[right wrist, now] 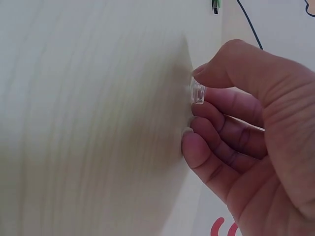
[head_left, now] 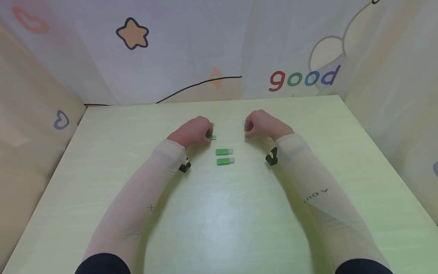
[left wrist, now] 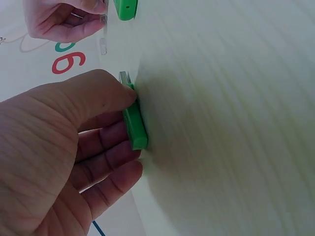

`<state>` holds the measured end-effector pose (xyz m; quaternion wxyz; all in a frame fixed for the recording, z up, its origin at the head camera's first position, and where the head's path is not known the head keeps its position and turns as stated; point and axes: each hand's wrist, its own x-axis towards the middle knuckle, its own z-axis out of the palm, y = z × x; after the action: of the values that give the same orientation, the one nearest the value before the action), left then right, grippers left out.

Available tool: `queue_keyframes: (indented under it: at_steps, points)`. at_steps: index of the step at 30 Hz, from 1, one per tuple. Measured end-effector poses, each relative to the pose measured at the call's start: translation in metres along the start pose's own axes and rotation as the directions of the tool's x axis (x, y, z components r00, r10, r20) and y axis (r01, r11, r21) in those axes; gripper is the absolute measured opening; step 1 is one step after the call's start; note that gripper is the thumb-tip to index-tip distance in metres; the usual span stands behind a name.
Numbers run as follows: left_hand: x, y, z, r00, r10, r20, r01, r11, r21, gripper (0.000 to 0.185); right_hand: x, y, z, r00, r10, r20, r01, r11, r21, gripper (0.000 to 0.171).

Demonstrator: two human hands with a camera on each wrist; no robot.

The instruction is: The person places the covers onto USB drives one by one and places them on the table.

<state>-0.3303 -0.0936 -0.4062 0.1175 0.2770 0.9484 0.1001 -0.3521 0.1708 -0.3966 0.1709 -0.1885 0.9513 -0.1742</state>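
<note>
Left hand (head_left: 193, 131), right hand (head_left: 261, 125): bare, no gloves, no rings visible.
Forearms: covered wrist to upper arm by thin, close-fitting, pale cream arm sleeves, slightly translucent.
Left sleeve (head_left: 143, 198): small dark "X" mark mid-forearm.
Right sleeve (head_left: 318, 201): dark lettering mid-forearm, partly legible, reads "A O U".
Dark garment edges at both upper arms, bottom of head view.
Wrist cameras: left unit (head_left: 184, 166), right unit (head_left: 272, 156), small black housings, yellow marking on each.

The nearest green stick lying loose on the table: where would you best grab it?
Probably by the long sides of the green stick's plastic body, pinching from above. It lies flat, metal plug pointing right, with clear space between it and the second stick, so fingers should fit on both sides.
</note>
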Motion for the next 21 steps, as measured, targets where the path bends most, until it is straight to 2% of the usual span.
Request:
queue_keyframes:
  at_steps: [7, 21]
  points:
    - [0.0002, 0.0028, 0.0008, 1.000, 0.005, 0.004, -0.005, 0.998, 0.063, 0.005, -0.0005, -0.0018, 0.0021, 1.000, 0.001, -0.015, -0.001, 1.000, 0.005, 0.013]
    - [-0.0034, -0.0006, 0.0012, 0.999, -0.047, 0.009, 0.047, 0.998, -0.035, 0.010, 0.0046, 0.0061, 0.0041, 1.000, -0.003, -0.011, 0.003, 1.000, 0.012, 0.011]
